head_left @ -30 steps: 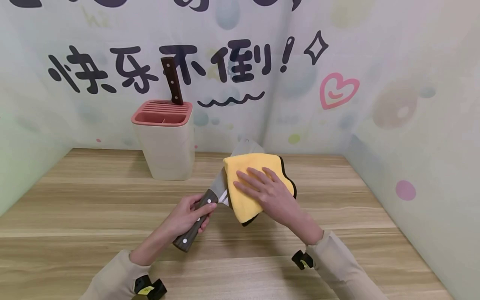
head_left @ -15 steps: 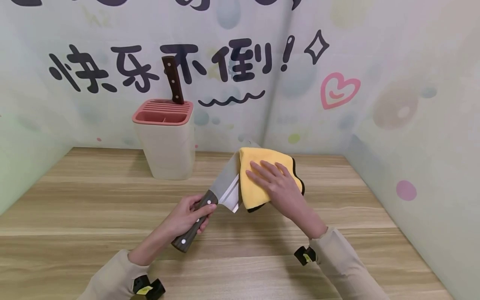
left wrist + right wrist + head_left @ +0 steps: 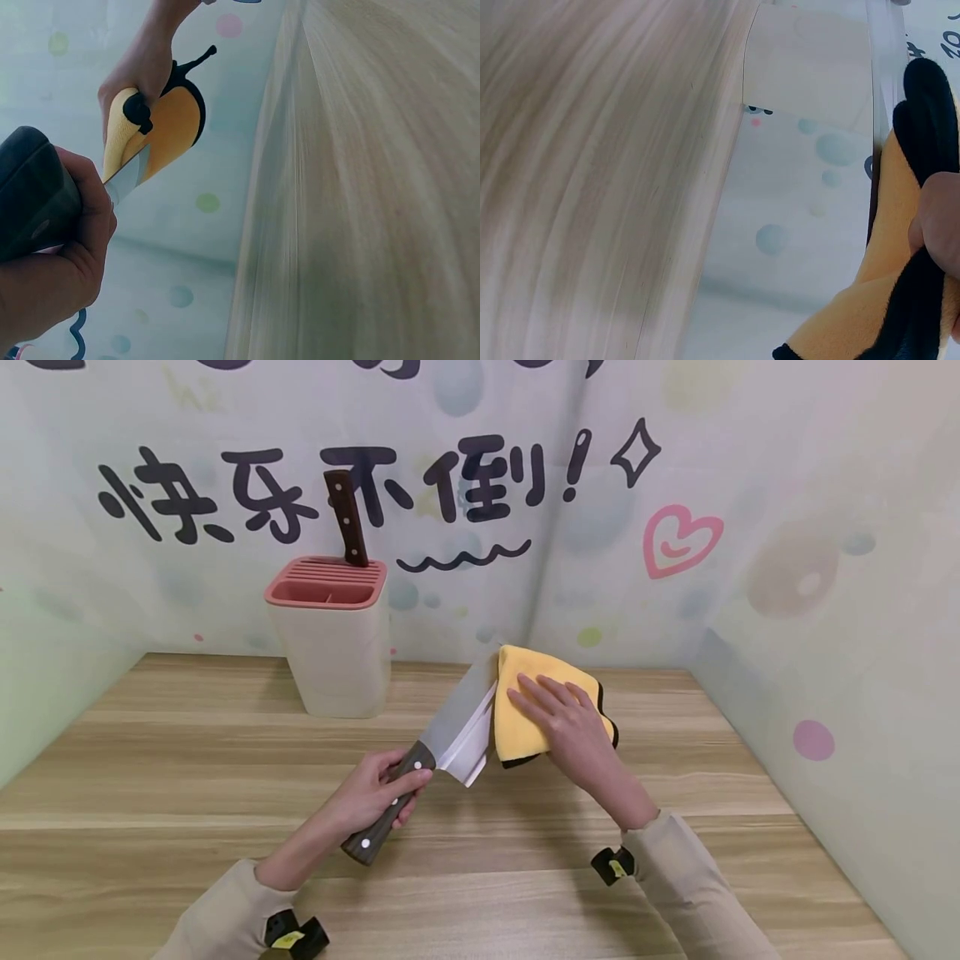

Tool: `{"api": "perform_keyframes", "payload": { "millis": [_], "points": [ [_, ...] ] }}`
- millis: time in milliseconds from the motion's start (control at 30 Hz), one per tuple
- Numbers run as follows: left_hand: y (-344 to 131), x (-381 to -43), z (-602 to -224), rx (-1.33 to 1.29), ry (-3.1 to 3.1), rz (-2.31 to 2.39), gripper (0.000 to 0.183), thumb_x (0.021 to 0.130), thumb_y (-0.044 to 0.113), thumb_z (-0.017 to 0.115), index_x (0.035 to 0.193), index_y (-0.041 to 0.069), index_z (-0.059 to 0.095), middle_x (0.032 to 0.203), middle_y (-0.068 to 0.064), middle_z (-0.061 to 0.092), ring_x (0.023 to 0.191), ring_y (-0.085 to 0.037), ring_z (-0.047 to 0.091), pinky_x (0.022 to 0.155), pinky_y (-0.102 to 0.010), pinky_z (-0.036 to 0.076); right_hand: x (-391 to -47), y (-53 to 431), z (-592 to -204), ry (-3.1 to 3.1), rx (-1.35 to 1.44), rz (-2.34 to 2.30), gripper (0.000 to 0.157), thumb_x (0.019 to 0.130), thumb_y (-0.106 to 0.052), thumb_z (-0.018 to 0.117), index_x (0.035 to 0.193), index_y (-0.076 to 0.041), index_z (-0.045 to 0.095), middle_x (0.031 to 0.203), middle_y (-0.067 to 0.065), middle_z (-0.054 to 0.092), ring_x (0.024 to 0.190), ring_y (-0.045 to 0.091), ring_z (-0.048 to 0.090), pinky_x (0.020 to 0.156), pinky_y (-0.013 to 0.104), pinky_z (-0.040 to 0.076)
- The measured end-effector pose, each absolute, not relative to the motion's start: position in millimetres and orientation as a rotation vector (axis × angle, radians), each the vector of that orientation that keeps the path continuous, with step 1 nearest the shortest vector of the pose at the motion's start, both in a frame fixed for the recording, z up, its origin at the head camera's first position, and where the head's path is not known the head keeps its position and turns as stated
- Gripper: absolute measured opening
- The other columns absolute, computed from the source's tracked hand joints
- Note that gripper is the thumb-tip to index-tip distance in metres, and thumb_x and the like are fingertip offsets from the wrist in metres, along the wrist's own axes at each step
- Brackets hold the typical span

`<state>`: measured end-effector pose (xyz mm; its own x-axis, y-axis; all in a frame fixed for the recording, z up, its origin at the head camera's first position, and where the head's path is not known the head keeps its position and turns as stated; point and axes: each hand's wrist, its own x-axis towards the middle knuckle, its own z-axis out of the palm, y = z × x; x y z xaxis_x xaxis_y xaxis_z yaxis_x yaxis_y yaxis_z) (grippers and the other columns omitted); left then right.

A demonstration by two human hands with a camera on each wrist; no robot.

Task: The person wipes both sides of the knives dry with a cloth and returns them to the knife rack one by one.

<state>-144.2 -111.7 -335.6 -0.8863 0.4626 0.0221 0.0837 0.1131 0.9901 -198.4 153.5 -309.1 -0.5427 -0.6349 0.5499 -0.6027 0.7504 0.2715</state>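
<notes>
In the head view my left hand [image 3: 386,793] grips the dark, riveted handle of a cleaver [image 3: 461,714], held up above the table with its wide blade pointing away to the right. The far part of the blade is hidden by a yellow cloth [image 3: 521,727] with black edging. My right hand [image 3: 573,727] holds this cloth, fingers spread over its top. In the right wrist view the thumb [image 3: 941,221] presses the cloth from the other side. The left wrist view shows the cloth [image 3: 172,127] folded around the blade [image 3: 129,180].
A white knife block [image 3: 337,660] with a pink slotted top stands at the back left. One brown-handled knife [image 3: 347,518] is upright in it. Behind the wooden table [image 3: 187,827] hangs a printed wall sheet [image 3: 480,585], and another wall bounds the right side.
My right hand has slid the cloth up and to the right along the blade, toward its far end, uncovering more metal near the handle. The left hand and cleaver have barely moved.
</notes>
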Motion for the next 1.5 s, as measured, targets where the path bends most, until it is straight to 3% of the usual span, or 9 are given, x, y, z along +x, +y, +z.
{"api": "perform_keyframes", "payload": {
  "millis": [900,1233,1500],
  "points": [
    [-113,-144,-334,0.499,2.090,1.840,0.036,0.091,0.023,0.052,0.096,-0.011,0.044,0.061,-0.004,0.049,0.046,-0.008,0.048,0.042,-0.023,0.045,-199,156,-311,-2.320,0.863,0.022,0.065,0.063,0.019,0.064,0.120,-0.010,0.056,0.126,0.011,0.051,0.112,0.029,0.048,0.089,0.048,0.039],
    [-113,-144,-333,0.500,2.069,1.866,0.039,0.091,0.024,0.053,0.098,-0.013,0.042,0.062,-0.005,0.050,0.046,-0.008,0.048,0.042,-0.022,0.045,-191,149,-309,-2.240,0.887,-0.146,0.059,0.066,0.011,0.069,0.119,-0.013,0.057,0.125,0.008,0.053,0.113,0.029,0.048,0.090,0.047,0.039],
    [-112,-145,-332,0.482,2.084,1.855,0.033,0.091,0.024,0.052,0.094,-0.008,0.044,0.062,-0.004,0.050,0.047,-0.008,0.048,0.043,-0.025,0.046,-180,140,-309,-2.228,0.954,-0.196,0.062,0.064,0.002,0.075,0.121,-0.014,0.056,0.127,0.006,0.051,0.114,0.027,0.047,0.092,0.046,0.038]
  ]
}}
